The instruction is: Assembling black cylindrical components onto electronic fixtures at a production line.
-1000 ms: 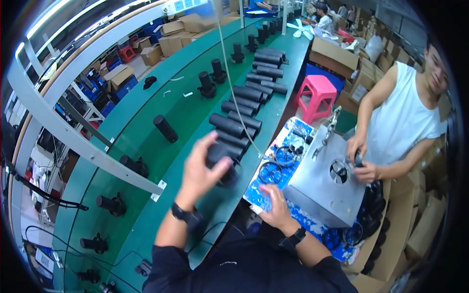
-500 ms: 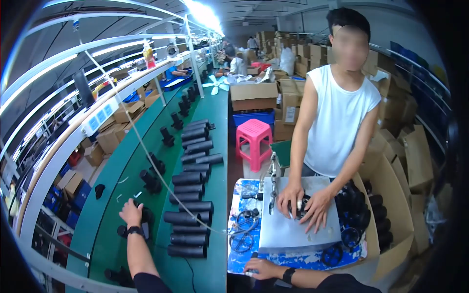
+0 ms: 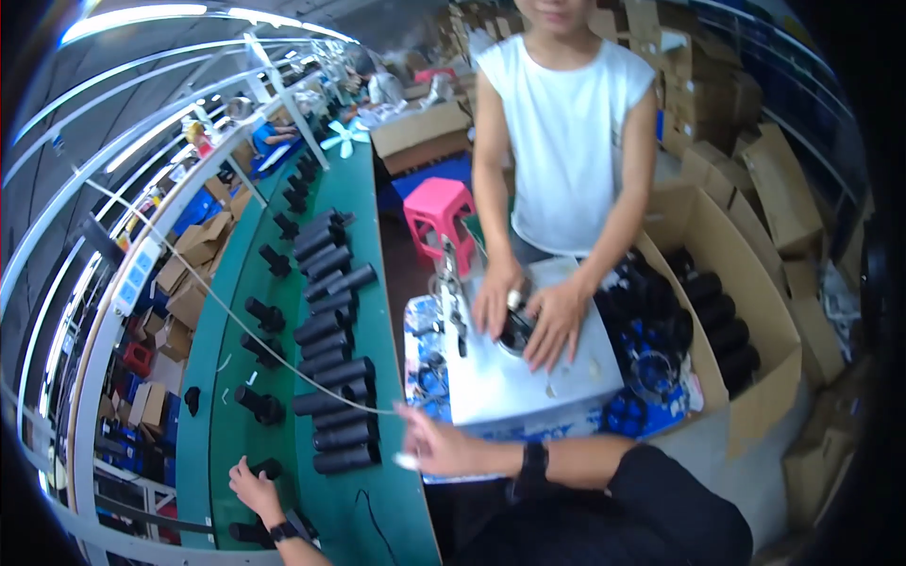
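Note:
Down on the green bench at the lower left, my left hand [image 3: 253, 489] has its fingers apart beside a short black fitting [image 3: 271, 468]; whether it touches the fitting is unclear. More black fittings [image 3: 259, 406] stand in a line beyond it. My right hand [image 3: 442, 447], a little blurred, hovers at the bench's right edge with its index finger stretched out. Something white covers one of its fingertips. The visible end of a thin pale cord [image 3: 274, 354] meets the index fingertip; touching or only overlapping, I cannot tell. Black tubes [image 3: 344, 459] lie in a row between my hands.
Opposite, a person in a white sleeveless top [image 3: 571, 141] presses both hands around a black part on a metal-topped worktable [image 3: 491, 396]. A pink stool [image 3: 439, 203] stands behind it. At right, an open carton [image 3: 769, 377] holds black parts. A grey metal frame [image 3: 85, 443] borders the left.
My view has shifted, tilting the scene. My left hand has come nearer along the bench. My right hand has lifted off the worktable's near edge and moved left, leaving a dark item it was touching.

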Available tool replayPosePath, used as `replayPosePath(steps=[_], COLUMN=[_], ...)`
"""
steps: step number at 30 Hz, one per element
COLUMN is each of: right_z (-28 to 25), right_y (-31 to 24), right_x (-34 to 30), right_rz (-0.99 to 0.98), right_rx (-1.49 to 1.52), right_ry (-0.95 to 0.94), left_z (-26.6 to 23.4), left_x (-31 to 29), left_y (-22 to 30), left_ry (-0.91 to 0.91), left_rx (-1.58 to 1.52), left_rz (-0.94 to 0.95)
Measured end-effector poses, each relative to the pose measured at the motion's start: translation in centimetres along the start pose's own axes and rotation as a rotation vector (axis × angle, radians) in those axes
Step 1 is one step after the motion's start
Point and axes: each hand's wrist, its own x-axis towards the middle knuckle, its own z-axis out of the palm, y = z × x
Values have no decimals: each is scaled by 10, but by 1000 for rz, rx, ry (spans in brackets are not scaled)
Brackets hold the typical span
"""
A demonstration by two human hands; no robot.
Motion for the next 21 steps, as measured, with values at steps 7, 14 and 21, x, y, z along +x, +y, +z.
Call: replayPosePath(steps=[7, 14, 21], right_z=[-144, -124, -33], right_y=[-192, -256, -98], right_x=[111, 113, -35], right_rz=[-607, -584, -486], right_rx=[-41, -123, -612], right_ry=[563, 303, -80], left_z=[-103, -105, -116], left_x=[-152, -215, -218], left_y=[54, 72, 159], left_ry=[363, 152, -74], left_rx=[-123, -582, -926], left_rz=[301, 229, 407])
